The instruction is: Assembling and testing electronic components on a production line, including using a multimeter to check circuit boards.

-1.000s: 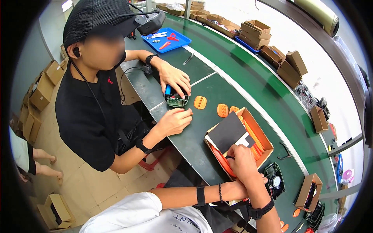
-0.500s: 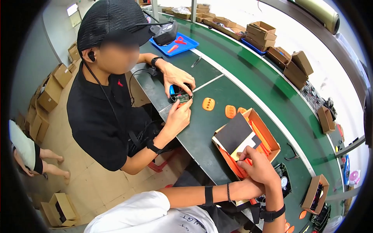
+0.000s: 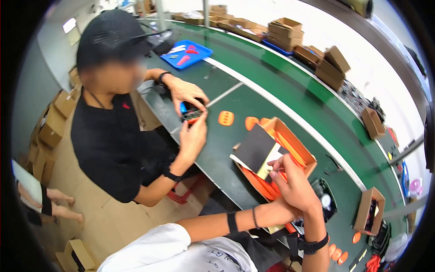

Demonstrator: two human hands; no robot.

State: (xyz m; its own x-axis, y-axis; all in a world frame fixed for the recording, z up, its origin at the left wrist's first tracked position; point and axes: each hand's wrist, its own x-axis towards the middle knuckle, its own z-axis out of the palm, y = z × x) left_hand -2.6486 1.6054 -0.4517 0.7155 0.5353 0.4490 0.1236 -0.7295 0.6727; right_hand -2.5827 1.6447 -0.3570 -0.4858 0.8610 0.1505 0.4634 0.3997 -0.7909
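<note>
An open orange box [image 3: 302, 149] lies on the dark green bench with a black sheet [image 3: 256, 147] with a pale backing leaning across it. My right hand [image 3: 297, 183], a black watch on its wrist, pinches the sheet's near pale edge with its fingertips. My left hand [image 3: 277, 207] sits close under the right one and is mostly hidden; its forearm carries a black band and a thin bracelet. Whether it holds anything I cannot tell.
A co-worker in a black shirt and cap sits on the left and holds a small dark device [image 3: 192, 113] in both hands. Two orange parts [image 3: 225, 118] lie on the bench. A blue tray [image 3: 186, 53], brown cartons [image 3: 333, 65] and a black fan [image 3: 324, 199] stand around.
The co-worker's nearer hand has risen from the bench to the device, now held in both hands. My hands have stayed at the orange box's near edge, fingers shifting on the sheet.
</note>
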